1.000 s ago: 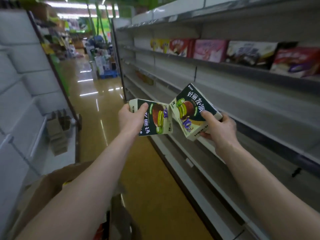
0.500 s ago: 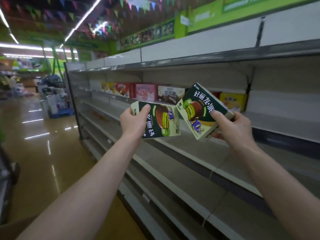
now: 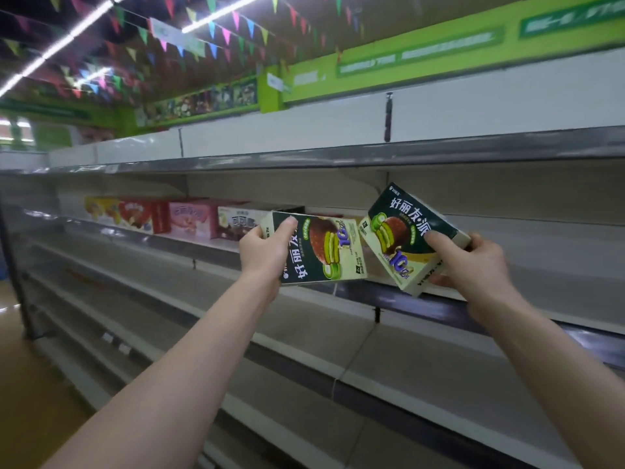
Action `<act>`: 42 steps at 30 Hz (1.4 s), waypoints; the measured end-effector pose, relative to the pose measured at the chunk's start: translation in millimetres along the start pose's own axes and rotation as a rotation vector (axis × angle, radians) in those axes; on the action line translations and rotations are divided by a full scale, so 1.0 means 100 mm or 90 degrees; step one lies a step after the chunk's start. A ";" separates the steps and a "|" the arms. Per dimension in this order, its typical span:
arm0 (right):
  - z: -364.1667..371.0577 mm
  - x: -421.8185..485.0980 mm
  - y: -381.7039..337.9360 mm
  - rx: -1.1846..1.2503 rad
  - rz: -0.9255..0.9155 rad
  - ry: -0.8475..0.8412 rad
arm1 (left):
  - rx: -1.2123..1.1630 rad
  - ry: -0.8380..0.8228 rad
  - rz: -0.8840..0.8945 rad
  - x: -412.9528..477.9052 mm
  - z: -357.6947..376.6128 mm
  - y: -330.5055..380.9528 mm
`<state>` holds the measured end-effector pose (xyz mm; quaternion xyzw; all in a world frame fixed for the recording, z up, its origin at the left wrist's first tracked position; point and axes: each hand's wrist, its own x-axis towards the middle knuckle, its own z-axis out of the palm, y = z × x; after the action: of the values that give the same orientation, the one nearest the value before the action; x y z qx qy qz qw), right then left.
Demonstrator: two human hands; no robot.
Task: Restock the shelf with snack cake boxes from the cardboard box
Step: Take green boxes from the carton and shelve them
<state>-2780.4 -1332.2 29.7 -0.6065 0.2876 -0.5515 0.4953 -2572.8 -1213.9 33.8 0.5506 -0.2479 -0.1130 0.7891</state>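
Green-and-cream cardboard marks the two snack cake boxes, one held in each hand, raised in front of a long grey shelf (image 3: 527, 262) of a shop aisle. The left hand (image 3: 263, 252) has its grip closed round the left box (image 3: 321, 252), thumb on the printed front and the other fingers out of sight behind it; the box lies nearly on its side. Just to the right of that grip, close but apparently not touching, the right box (image 3: 406, 238) is tilted, held by the right hand (image 3: 473, 262) with the thumb across the front and fingers curled under the lower corner. Both boxes hover over the shelf's front lip, not yet set down. They look light and stiff, though thin card would probably dent if squeezed; holding them by opposite edges or faces seems safest. Beyond the left grip, a row of other boxes (image 3: 189, 220) in yellow, red, pink and brown stands on the same shelf. Motion blur smears those labels, the box backs are hidden, and the cardboard supply box is out of frame.
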 end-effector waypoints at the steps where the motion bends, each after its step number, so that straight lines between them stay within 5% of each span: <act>1: -0.03 0.06 0.01 -0.008 0.000 0.012 | -0.010 -0.012 -0.012 0.07 0.07 -0.03; 22: -0.05 1.19 0.43 -0.137 0.061 0.171 | -0.039 -0.342 -0.305 1.43 0.99 -0.85; 42: -0.42 2.13 0.58 -0.271 0.126 -0.026 | 0.106 -0.545 -0.335 1.69 1.90 -1.03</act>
<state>-2761.0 -1554.4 53.8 -0.6774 0.4454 -0.4145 0.4135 -2516.9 -1482.7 35.5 0.5598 -0.4100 -0.5032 0.5150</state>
